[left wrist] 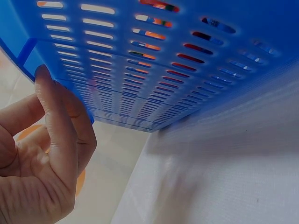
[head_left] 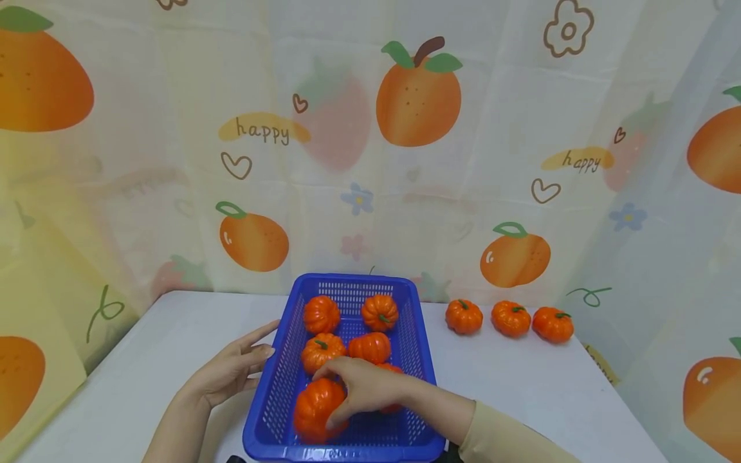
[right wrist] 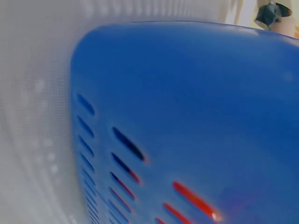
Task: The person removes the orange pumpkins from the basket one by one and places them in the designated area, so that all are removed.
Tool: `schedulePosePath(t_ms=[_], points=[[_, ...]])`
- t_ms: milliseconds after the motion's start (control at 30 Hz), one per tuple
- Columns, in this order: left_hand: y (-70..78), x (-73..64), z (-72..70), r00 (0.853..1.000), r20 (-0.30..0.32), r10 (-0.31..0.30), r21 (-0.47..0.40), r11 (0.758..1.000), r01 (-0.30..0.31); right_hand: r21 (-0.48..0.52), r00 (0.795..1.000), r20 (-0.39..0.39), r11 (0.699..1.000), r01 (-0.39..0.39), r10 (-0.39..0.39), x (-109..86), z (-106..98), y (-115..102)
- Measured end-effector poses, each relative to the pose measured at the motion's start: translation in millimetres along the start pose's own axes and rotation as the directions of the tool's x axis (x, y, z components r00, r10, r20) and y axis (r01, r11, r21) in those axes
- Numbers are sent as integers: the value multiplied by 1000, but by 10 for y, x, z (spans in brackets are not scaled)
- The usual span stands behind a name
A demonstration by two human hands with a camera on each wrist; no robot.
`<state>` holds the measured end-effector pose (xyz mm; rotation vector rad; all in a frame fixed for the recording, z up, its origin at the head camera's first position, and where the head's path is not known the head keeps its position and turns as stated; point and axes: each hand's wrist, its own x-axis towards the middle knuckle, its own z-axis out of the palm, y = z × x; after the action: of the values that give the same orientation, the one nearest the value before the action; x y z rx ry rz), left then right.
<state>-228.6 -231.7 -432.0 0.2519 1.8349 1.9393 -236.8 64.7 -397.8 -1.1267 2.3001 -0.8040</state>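
Note:
A blue plastic basket (head_left: pixel 425 341) with slotted walls stands on the table and holds several small orange pumpkins. My right hand (head_left: pixel 370 386) reaches over its right side and grips the pumpkin (head_left: pixel 317 411) in the near left corner, thumb in front and fingers behind. Partly under that hand lies another pumpkin (head_left: pixel 390 370). Outside the left wall is my left hand (head_left: pixel 231 366), its loosely extended fingertips at the basket's rim. From below, the left wrist view shows these fingers (left wrist: pixel 58 121) against the rim. The right wrist view has only the basket's outer wall (right wrist: pixel 187 93), with the hand hidden.
Three more pumpkins stand in a row on the white table (head_left: pixel 492 373) right of the basket: one nearer (head_left: pixel 464 316), one in the middle (head_left: pixel 511 319) and one at the right (head_left: pixel 552 324). A fruit-printed curtain (head_left: pixel 359 231) hangs behind the table.

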Motion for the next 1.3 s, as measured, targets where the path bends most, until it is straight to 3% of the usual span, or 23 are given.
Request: schedulePosePath(t_ms=[167,433,633,800,933,1233,1300], points=[[4,5,9,1000,2,-3,2,1000,3,143,998,-60,990,-7,16,-55,-51,-15],[11,2,10,1000,-17,-8,19,1000,8,344,999,-49,939,10,7,-128,-165,14],[22,-5,23,1000,-17,-8,13,1000,8,517,999,-29,856,30,-17,-199,-235,70],[23,-12,24,1000,-18,-2,12,1000,3,618,991,-107,776,125,-74,-241,-326,133],[16,-13,17,1000,-6,9,6,1000,-9,683,986,-153,715,149,-60,-287,-414,204],[-5,-6,3,1000,6,14,-2,1000,-14,703,973,-230,692,165,1,-443,-597,327],[-7,-5,1,1000,5,14,-3,1000,-14,696,970,-243,698,167,10,-481,-632,352]])
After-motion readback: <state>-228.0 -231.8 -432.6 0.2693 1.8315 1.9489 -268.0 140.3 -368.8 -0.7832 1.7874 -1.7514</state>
